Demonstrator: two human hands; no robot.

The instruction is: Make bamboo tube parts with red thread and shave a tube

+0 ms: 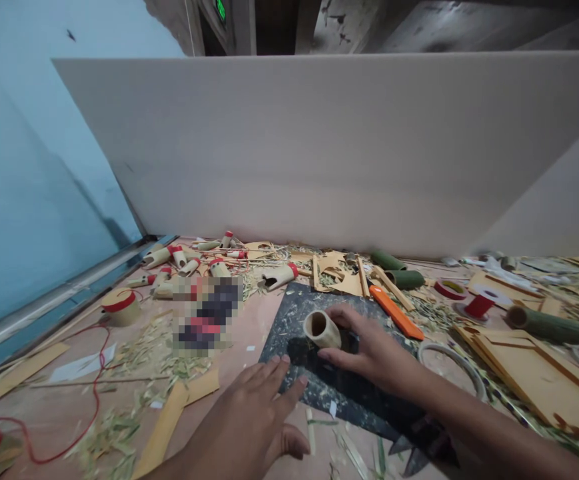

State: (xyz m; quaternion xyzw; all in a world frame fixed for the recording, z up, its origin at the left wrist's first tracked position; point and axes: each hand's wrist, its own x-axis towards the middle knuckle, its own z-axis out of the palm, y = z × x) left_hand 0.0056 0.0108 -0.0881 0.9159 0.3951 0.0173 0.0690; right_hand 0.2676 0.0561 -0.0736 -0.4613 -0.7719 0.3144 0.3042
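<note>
My right hand (pixel 356 340) is closed round a short, pale bamboo tube (pixel 322 330), whose open end faces up and towards me. Beneath it lies a dark cutting mat (pixel 296 310) strewn with fine shavings. My left hand (pixel 264 407) is held flat with fingers stretched out, at the mat's left edge, with nothing in it. An orange utility knife (pixel 396 313) lies just beyond my right hand. The tube's right side is hidden by my fingers.
Bamboo pieces with red bands, such as one cut tube (pixel 279 276), lie at the back left. Green bamboo (pixel 546 325), a red spool (pixel 479 305), a tape roll (pixel 452 373) and wooden frames (pixel 544 380) sit on the right. A white board (pixel 319 153) stands behind.
</note>
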